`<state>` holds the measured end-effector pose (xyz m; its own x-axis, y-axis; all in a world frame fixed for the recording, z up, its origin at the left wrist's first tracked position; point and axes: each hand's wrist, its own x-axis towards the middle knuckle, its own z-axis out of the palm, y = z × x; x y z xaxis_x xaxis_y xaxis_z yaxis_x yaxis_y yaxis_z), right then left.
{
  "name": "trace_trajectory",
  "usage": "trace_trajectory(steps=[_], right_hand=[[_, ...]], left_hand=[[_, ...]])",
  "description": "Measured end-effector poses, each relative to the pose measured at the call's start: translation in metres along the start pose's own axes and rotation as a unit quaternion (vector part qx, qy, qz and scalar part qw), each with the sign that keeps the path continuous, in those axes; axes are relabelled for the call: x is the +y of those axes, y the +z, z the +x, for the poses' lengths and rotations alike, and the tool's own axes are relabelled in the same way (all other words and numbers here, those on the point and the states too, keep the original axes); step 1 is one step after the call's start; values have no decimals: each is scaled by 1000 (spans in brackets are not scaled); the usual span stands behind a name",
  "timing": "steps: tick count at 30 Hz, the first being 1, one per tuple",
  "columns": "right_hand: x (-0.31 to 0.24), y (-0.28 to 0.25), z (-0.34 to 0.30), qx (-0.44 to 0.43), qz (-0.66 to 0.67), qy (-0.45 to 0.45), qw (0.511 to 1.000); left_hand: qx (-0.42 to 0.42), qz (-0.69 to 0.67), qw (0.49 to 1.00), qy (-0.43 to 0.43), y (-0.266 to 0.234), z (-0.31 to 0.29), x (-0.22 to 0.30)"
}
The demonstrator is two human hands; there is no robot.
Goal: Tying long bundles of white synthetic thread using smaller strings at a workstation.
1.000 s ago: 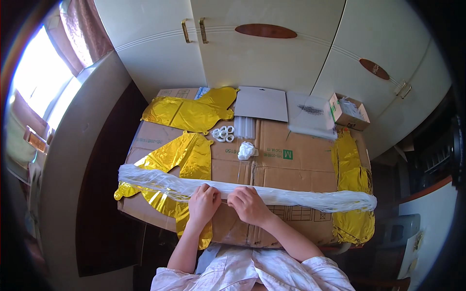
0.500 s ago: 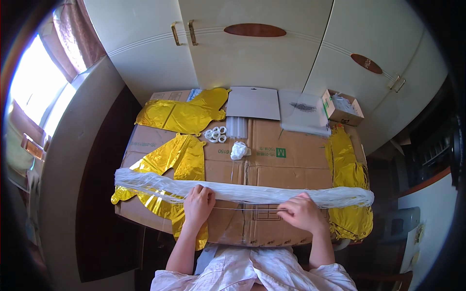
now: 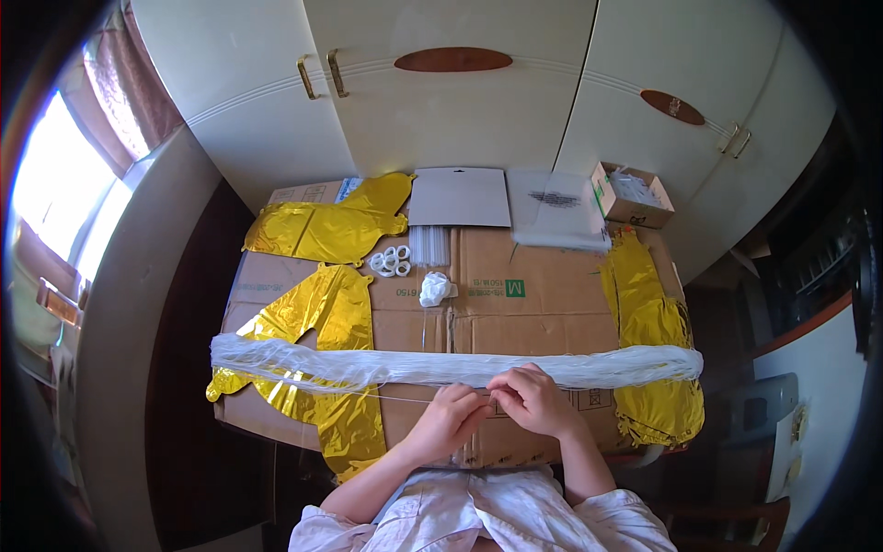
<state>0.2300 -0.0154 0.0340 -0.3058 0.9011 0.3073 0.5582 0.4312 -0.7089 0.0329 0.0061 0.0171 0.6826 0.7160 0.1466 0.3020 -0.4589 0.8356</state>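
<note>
A long hank of white string [image 3: 441, 370] lies crosswise over the cardboard surface and two gold foil pieces. Just in front of it, my left hand [image 3: 448, 423] is closed on a thin white strand [image 3: 405, 399] that runs leftward along the hank. My right hand [image 3: 533, 402] almost meets the left one, its fingertips pinched on the strand; its knuckles overlap the hank's near edge. The strand's end between the fingertips is too small to make out. Beyond the hank sits a crumpled white wad [image 3: 435, 289].
Flattened cardboard [image 3: 515, 327] covers the table. Gold foil balloons lie at left [image 3: 345, 313], back left [image 3: 322, 230] and right [image 3: 648, 317]. Farther back are white tape rolls [image 3: 391, 261], clear tubes [image 3: 429, 246], a grey card [image 3: 460, 197], a clear bag [image 3: 556, 212] and a small box [image 3: 633, 195].
My left hand has moved right along the strand and my right hand slightly left, so they now nearly touch. The view has shifted a little.
</note>
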Motion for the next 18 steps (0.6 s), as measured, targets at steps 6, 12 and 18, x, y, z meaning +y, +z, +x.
trace_trajectory(steps=[6,12,18], right_hand=[[4,11,0,-68,226,-5,972],[28,26,4,-105,323,-73,938],[40,7,5,-123,206,-56,969]], left_hand=[[172,1,980,97,0,11,22],[145,75,979,120,-7,16,33],[111,-170,979,1,-49,-18,21]])
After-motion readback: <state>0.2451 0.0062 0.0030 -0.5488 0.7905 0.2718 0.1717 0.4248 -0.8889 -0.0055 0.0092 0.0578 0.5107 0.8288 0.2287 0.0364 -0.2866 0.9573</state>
